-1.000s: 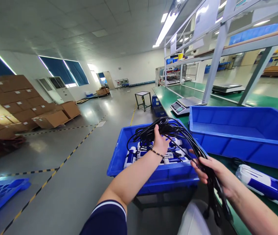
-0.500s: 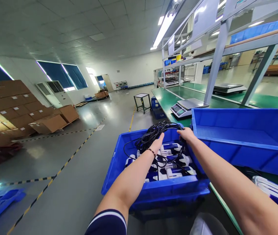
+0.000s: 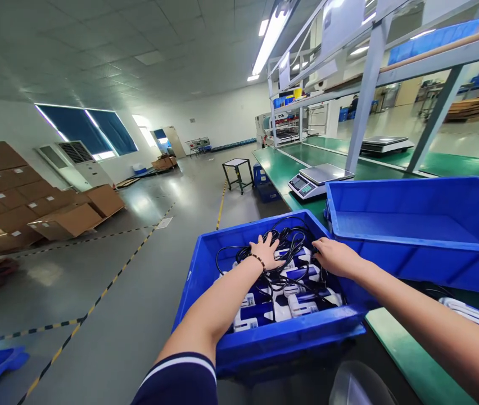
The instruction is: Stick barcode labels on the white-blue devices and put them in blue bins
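A blue plastic bin in front of me holds several white-and-blue devices with a tangle of black cables lying on top. My left hand presses flat on the cables, fingers spread. Over the right side of the bin, my right hand rests on the cables and devices with its fingers curled downward; what they hold, if anything, is hidden.
A larger blue bin stands on the green bench to the right, with a weighing scale behind it. One white-and-blue device lies on the bench. Cardboard boxes are stacked at far left across the grey floor.
The raised cable bundle has come down into the bin. Both hands moved from holding it in the air to lying on it inside the bin.
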Demonstrator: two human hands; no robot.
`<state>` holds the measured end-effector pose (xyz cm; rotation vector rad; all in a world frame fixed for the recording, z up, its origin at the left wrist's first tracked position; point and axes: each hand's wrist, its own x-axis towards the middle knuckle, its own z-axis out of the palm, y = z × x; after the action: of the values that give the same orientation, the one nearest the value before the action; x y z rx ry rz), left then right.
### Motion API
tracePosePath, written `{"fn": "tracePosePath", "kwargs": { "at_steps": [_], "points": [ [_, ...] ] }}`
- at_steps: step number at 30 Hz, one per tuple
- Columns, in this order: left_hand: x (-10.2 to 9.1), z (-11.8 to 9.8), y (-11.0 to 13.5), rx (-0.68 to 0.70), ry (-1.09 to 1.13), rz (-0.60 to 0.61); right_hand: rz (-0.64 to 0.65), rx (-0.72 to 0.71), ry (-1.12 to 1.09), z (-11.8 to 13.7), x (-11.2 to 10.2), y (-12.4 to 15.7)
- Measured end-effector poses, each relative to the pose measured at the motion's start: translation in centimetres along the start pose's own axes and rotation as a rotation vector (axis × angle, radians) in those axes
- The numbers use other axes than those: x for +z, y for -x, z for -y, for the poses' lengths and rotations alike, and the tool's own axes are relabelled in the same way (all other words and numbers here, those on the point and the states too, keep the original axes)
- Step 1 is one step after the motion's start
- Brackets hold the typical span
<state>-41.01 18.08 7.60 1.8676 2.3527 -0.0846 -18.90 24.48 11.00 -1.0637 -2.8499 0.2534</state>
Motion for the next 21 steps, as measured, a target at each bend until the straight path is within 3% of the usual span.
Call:
{"fn": "tracePosePath", "kwargs": {
  "at_steps": [4,7,9,13,17,21],
  "points": [
    [0.3,1.1,-0.4,0.072,-0.041,0.016,-0.112,-0.059,-0.125,-1.7,-0.5,5.3],
    [0.7,1.9,-0.3,0.111,-0.03,-0.043,-0.233,-0.003,-0.215,-4.4,-1.3,10.1],
    [1.3,2.1,-0.1,0.094,-0.015,-0.104,-0.333,0.12,-0.253,-7.3,-2.2,13.6],
    [2.0,2.4,-0.3,0.066,0.065,-0.202,-0.516,0.512,-0.271,-13.8,-3.7,21.9],
    [-0.3,3.4,-0.3,0.073,0.172,-0.287,-0.556,0.791,-0.284,-18.0,-2.7,30.0],
    [-4.8,2.4,1.1,0.031,0.23,-0.42,-0.517,0.888,-0.327,-18.3,1.3,36.1]
  ]
}}
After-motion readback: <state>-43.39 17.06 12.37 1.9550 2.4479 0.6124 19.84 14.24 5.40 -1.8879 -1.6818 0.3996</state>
